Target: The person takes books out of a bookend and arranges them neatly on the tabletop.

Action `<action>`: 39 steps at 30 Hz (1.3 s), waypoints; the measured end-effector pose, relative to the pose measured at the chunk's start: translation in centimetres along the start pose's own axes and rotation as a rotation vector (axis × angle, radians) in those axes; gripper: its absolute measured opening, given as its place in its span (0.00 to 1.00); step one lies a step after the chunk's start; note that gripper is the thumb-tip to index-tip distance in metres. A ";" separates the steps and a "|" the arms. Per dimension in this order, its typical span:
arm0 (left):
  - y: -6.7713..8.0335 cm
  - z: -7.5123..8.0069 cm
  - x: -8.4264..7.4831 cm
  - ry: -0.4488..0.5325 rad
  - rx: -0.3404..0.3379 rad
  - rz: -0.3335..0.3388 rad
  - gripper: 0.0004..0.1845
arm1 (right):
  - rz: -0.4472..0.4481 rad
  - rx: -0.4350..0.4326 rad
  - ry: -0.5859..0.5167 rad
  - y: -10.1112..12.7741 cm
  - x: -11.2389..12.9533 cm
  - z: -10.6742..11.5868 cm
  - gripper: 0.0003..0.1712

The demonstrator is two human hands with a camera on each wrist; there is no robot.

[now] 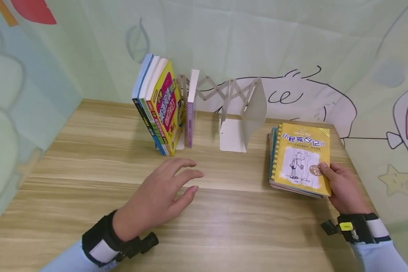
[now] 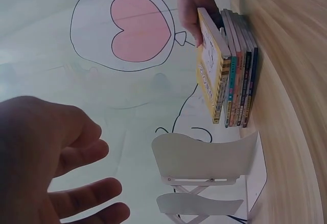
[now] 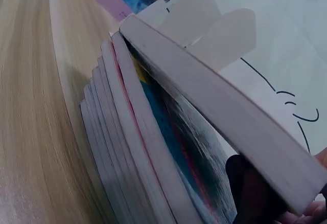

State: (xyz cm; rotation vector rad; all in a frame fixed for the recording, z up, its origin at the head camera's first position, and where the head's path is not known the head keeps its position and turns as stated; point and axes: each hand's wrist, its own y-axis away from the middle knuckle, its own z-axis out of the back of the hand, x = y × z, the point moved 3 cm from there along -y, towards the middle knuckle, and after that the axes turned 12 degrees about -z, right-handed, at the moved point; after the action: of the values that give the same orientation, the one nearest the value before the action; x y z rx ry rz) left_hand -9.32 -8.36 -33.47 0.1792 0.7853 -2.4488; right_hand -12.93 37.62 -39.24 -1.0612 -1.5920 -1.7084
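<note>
My right hand (image 1: 348, 189) pinches the right edge of a yellow paperback book (image 1: 300, 155), thumb on the cover and fingers beneath. This book tops a stack of several books (image 2: 240, 75) at the table's right side. In the right wrist view, the yellow book's edge (image 3: 225, 106) is tilted up from the stack, with a wedge-shaped gap below it. My left hand (image 1: 158, 192) hovers over the middle of the table, fingers loosely bent and holding nothing. Beyond it stands a white metal expanding bookend (image 1: 232, 136).
Several tall books (image 1: 156, 109) lean at the bookend's left end. A thin purple-spined book (image 1: 190, 121) stands upright in it. The wooden table (image 1: 231, 223) meets a wall covering (image 1: 204, 34) with cartoon drawings behind and at the sides.
</note>
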 end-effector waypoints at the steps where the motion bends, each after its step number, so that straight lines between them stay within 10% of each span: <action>1: 0.0 0.0 0.1 -0.001 0.000 0.002 0.15 | -0.002 0.000 0.019 -0.2 -0.1 0.0 0.52; 16: 0.2 -0.2 0.2 0.007 0.019 0.026 0.15 | 0.006 -0.308 0.546 -0.6 0.2 -0.5 0.48; 29: -0.1 -0.5 0.5 -0.015 0.019 0.013 0.20 | 0.063 -0.487 0.741 0.4 0.3 -0.2 0.52; 34: -0.3 -0.5 0.6 -0.021 0.014 0.024 0.22 | 0.309 -0.507 0.837 2.4 1.8 -1.7 0.44; 39: -0.3 -0.6 0.8 -0.018 0.010 0.035 0.23 | 0.643 -0.321 0.954 4.8 2.5 -6.4 0.36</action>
State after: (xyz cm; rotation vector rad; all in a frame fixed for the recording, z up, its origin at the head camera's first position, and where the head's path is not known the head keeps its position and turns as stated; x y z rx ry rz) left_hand -10.19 -8.22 -34.10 0.1733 0.7558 -2.4185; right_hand -11.29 30.96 -34.45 -0.6035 -0.3375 -1.6222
